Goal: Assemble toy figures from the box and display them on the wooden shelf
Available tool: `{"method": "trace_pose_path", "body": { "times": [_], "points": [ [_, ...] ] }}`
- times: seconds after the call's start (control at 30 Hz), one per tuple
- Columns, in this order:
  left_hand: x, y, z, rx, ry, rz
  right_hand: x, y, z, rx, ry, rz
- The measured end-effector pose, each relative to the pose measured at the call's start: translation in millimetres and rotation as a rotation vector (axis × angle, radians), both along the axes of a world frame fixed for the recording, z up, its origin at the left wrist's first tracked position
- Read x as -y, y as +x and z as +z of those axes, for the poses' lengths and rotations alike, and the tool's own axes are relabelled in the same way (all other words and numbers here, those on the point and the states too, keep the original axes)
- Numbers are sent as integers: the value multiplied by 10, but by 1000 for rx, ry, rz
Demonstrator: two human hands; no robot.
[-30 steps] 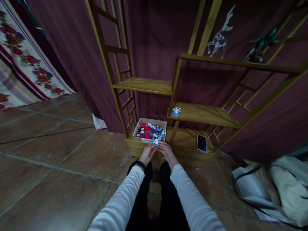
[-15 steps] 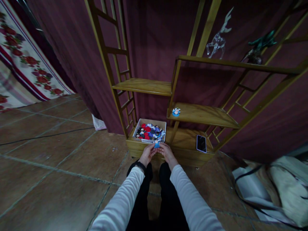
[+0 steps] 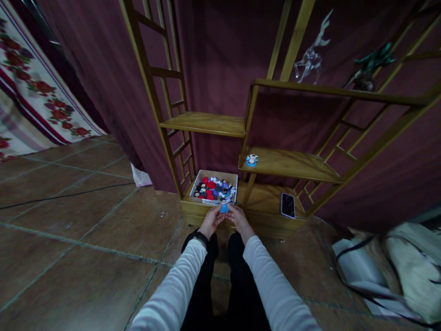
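Between my left hand (image 3: 212, 220) and my right hand (image 3: 237, 218) is a small figurine (image 3: 224, 208) with a blue base, pinched by the fingers of both. It is held just in front of a white cardboard box (image 3: 235, 177) filled with small red, black, blue and white figurines (image 3: 211, 185). A similar figurine on a blue base (image 3: 251, 160) stands on the left end of the middle shelf (image 3: 292, 163). Details of the held piece are too small to make out.
The box sits on the low bottom shelf of a wooden rack (image 3: 203, 123). To the right lies a phone (image 3: 288, 205). A clear deer figure (image 3: 312, 57) and a dark green figure (image 3: 370, 66) stand on the upper shelf. A pale bag (image 3: 413, 262) rests on the floor at right.
The held figurine has tipped slightly, so that more of its blue base and less of its white top shows. Both hands stay in nearly the same place.
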State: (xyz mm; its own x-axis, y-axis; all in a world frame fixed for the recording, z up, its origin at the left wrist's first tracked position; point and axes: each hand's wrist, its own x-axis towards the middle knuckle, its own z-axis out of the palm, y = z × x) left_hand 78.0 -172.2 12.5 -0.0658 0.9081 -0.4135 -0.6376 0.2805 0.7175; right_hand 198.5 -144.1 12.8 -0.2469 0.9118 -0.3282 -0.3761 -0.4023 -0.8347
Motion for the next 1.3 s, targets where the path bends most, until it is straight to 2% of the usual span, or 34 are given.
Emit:
{"method": "trace_pose_path", "body": {
  "times": [0.3, 0.53, 0.77, 0.9, 1.03, 1.3],
  "points": [
    [3, 10, -40, 20, 131, 72, 15, -12, -1, -76, 50, -20],
    [18, -6, -41, 11, 95, 65, 21, 2, 1, -87, 115, 58],
    [45, -16, 11, -8, 108, 2, 8, 6, -59, -79, 141, -40],
    [47, -6, 14, 6, 88, 45, 0, 6, -86, -78, 148, -90],
    [33, 4, 7, 17, 58, 90, -5, 3, -95, -59, 148, -82],
    [22, -5, 4, 38, 59, 30, -5, 14, -69, -16, 142, -51]
  ]
}}
